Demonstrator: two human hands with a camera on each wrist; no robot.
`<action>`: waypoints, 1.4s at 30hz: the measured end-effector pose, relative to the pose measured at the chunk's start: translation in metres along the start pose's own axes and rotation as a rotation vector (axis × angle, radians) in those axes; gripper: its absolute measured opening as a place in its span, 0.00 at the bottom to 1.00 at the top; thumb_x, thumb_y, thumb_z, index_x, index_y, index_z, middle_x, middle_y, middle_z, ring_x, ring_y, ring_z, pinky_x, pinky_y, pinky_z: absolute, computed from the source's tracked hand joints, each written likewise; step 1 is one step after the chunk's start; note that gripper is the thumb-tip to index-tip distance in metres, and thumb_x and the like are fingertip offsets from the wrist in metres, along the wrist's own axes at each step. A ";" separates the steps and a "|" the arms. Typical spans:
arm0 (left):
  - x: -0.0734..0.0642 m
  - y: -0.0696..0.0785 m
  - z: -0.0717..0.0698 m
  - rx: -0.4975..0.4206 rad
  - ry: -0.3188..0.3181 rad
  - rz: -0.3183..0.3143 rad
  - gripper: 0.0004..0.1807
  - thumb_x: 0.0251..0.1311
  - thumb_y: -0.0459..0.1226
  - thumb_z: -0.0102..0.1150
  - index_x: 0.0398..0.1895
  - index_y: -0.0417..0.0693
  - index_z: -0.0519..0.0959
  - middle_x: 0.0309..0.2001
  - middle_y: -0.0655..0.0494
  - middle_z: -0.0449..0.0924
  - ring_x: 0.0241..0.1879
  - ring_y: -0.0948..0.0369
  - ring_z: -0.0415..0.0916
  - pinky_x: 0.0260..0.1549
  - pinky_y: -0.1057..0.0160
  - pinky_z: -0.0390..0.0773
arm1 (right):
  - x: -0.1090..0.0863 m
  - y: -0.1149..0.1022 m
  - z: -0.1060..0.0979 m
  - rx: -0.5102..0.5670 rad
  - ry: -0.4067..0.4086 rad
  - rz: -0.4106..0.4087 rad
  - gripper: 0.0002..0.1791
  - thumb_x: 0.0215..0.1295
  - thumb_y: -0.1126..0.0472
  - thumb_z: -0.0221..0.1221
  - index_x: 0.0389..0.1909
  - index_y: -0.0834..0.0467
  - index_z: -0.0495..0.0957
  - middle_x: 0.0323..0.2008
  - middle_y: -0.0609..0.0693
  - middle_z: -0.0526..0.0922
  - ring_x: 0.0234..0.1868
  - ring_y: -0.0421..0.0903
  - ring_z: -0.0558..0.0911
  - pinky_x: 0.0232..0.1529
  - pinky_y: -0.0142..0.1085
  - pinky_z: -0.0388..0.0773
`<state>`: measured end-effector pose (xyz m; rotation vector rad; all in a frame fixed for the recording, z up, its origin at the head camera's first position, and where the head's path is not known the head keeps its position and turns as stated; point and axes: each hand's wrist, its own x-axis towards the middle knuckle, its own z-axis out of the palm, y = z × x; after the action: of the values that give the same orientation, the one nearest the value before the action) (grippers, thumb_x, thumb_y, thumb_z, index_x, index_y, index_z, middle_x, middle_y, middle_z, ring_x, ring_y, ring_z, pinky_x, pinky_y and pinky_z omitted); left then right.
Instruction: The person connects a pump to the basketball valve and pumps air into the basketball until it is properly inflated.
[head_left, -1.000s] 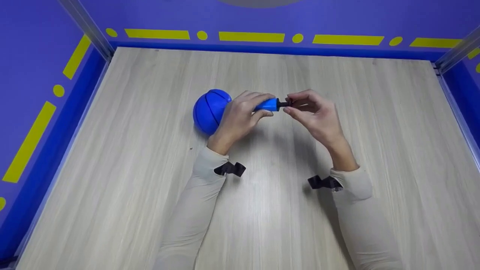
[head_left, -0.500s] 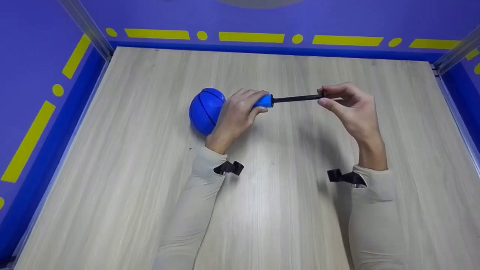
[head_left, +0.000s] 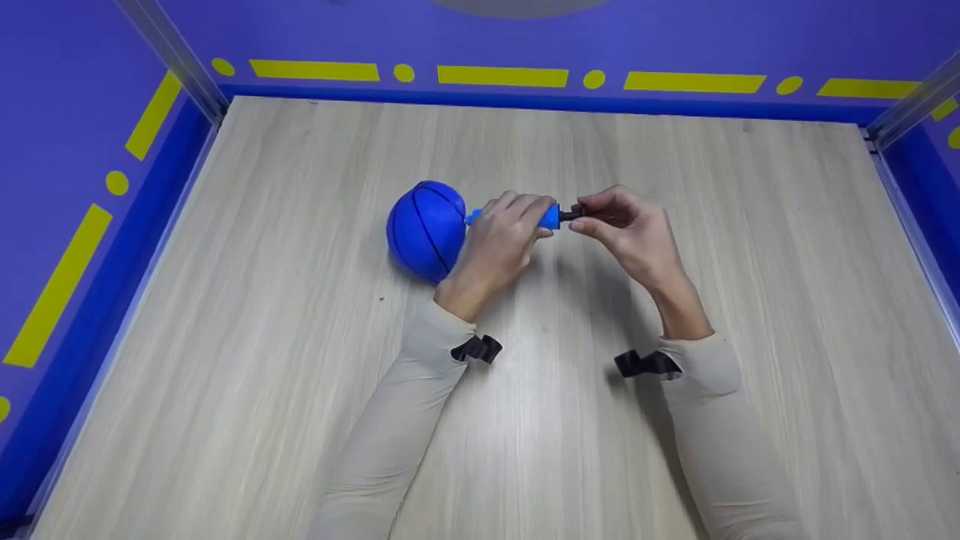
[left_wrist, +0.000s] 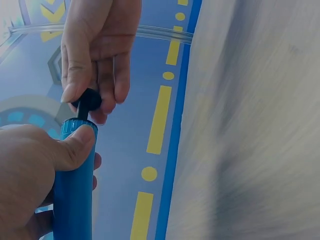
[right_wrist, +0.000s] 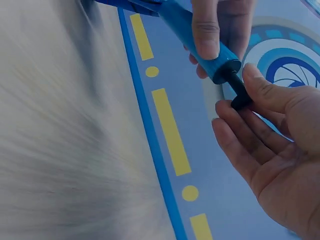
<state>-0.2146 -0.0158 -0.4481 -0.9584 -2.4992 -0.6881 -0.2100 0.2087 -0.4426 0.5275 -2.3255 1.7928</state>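
Observation:
A blue ball [head_left: 424, 229] with black seam lines rests on the table, left of both hands. My left hand [head_left: 502, 244] grips the blue barrel of a hand pump [head_left: 550, 217], whose narrow tip meets the ball's right side in the head view. In the left wrist view the thumb and fingers wrap the barrel [left_wrist: 74, 190] near its end cap. My right hand [head_left: 626, 236] pinches the pump's black handle [right_wrist: 242, 101] between thumb and fingers. Only a short length of the black rod [head_left: 570, 216] shows outside the barrel. The ball looks round and partly overlapped by the left hand.
The wood-grain table [head_left: 300, 360] is bordered by blue panels [head_left: 510, 37] with yellow marks at the back and sides. Metal posts [head_left: 176, 56] stand at the back corners. A black camera mount [head_left: 649, 364] sits on each wrist.
My right hand drew the handle far out to the right, then pushed it back left, so the long rod is mostly inside the barrel again. Ball and left hand shifted slightly right.

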 end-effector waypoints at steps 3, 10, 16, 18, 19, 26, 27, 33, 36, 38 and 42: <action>0.000 -0.002 -0.002 -0.018 0.000 0.003 0.20 0.73 0.40 0.65 0.62 0.38 0.82 0.57 0.46 0.86 0.56 0.49 0.82 0.58 0.53 0.80 | -0.002 -0.001 -0.004 0.016 -0.008 -0.018 0.15 0.64 0.74 0.72 0.50 0.71 0.84 0.45 0.61 0.88 0.45 0.47 0.88 0.48 0.34 0.84; -0.001 -0.012 -0.008 -0.060 0.036 -0.007 0.21 0.74 0.42 0.61 0.62 0.39 0.83 0.57 0.46 0.86 0.56 0.50 0.82 0.59 0.55 0.78 | -0.005 -0.009 -0.037 -0.047 0.037 -0.032 0.15 0.67 0.72 0.71 0.53 0.70 0.84 0.48 0.59 0.88 0.46 0.49 0.87 0.49 0.32 0.83; 0.001 -0.012 -0.009 -0.036 0.033 -0.015 0.20 0.77 0.41 0.58 0.62 0.36 0.81 0.56 0.43 0.85 0.56 0.48 0.81 0.60 0.54 0.78 | -0.007 -0.011 -0.061 0.087 0.133 -0.042 0.14 0.65 0.76 0.70 0.51 0.72 0.85 0.47 0.62 0.88 0.46 0.51 0.87 0.50 0.33 0.83; 0.001 -0.011 -0.008 -0.020 0.016 -0.017 0.20 0.79 0.42 0.56 0.63 0.36 0.80 0.57 0.43 0.85 0.57 0.48 0.80 0.61 0.53 0.77 | -0.006 -0.007 -0.056 0.162 0.135 -0.040 0.14 0.64 0.77 0.70 0.50 0.75 0.84 0.47 0.63 0.88 0.45 0.50 0.87 0.49 0.34 0.83; 0.001 -0.010 -0.007 -0.011 0.010 -0.020 0.20 0.79 0.41 0.56 0.63 0.36 0.80 0.57 0.43 0.84 0.57 0.48 0.80 0.61 0.53 0.77 | -0.005 -0.005 -0.051 0.200 0.133 -0.030 0.14 0.64 0.78 0.69 0.50 0.75 0.83 0.47 0.64 0.88 0.45 0.50 0.87 0.49 0.34 0.84; -0.002 -0.005 -0.004 0.044 -0.024 -0.052 0.20 0.78 0.41 0.59 0.63 0.36 0.80 0.57 0.43 0.85 0.57 0.47 0.80 0.61 0.52 0.78 | 0.000 0.005 -0.002 0.100 0.089 0.022 0.13 0.65 0.74 0.71 0.49 0.73 0.83 0.45 0.60 0.89 0.44 0.48 0.87 0.47 0.34 0.84; -0.001 -0.005 -0.003 0.041 -0.033 -0.048 0.21 0.78 0.41 0.59 0.63 0.35 0.80 0.57 0.43 0.85 0.57 0.47 0.80 0.60 0.52 0.78 | 0.000 0.005 0.003 0.087 0.084 0.019 0.13 0.65 0.74 0.71 0.49 0.73 0.83 0.45 0.61 0.88 0.43 0.48 0.87 0.47 0.34 0.84; 0.000 -0.003 -0.001 0.033 -0.045 -0.046 0.21 0.76 0.41 0.61 0.63 0.36 0.80 0.56 0.44 0.85 0.57 0.48 0.80 0.59 0.52 0.78 | -0.001 0.004 0.015 0.044 0.053 0.003 0.15 0.66 0.72 0.71 0.51 0.72 0.83 0.46 0.61 0.87 0.44 0.48 0.87 0.47 0.33 0.84; 0.000 -0.003 -0.001 0.019 -0.039 -0.047 0.21 0.76 0.41 0.61 0.63 0.37 0.80 0.57 0.45 0.85 0.57 0.48 0.80 0.59 0.52 0.78 | -0.001 0.003 0.008 0.027 0.042 0.017 0.15 0.66 0.72 0.72 0.52 0.70 0.84 0.46 0.60 0.87 0.46 0.49 0.87 0.48 0.34 0.83; 0.000 -0.003 -0.001 0.007 -0.041 -0.043 0.21 0.77 0.42 0.60 0.64 0.38 0.80 0.57 0.45 0.85 0.57 0.48 0.80 0.59 0.52 0.78 | -0.002 0.001 0.001 -0.001 0.036 0.031 0.16 0.66 0.70 0.72 0.53 0.69 0.85 0.46 0.59 0.88 0.47 0.49 0.86 0.49 0.34 0.83; 0.000 -0.006 -0.003 0.004 -0.034 -0.046 0.22 0.79 0.44 0.56 0.65 0.38 0.80 0.58 0.45 0.84 0.58 0.49 0.80 0.60 0.53 0.78 | -0.003 -0.006 -0.020 -0.049 0.057 0.055 0.16 0.68 0.67 0.72 0.54 0.68 0.85 0.48 0.56 0.88 0.48 0.48 0.86 0.52 0.33 0.82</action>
<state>-0.2187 -0.0214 -0.4472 -0.9208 -2.5584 -0.6858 -0.2068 0.2270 -0.4326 0.4045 -2.3610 1.7447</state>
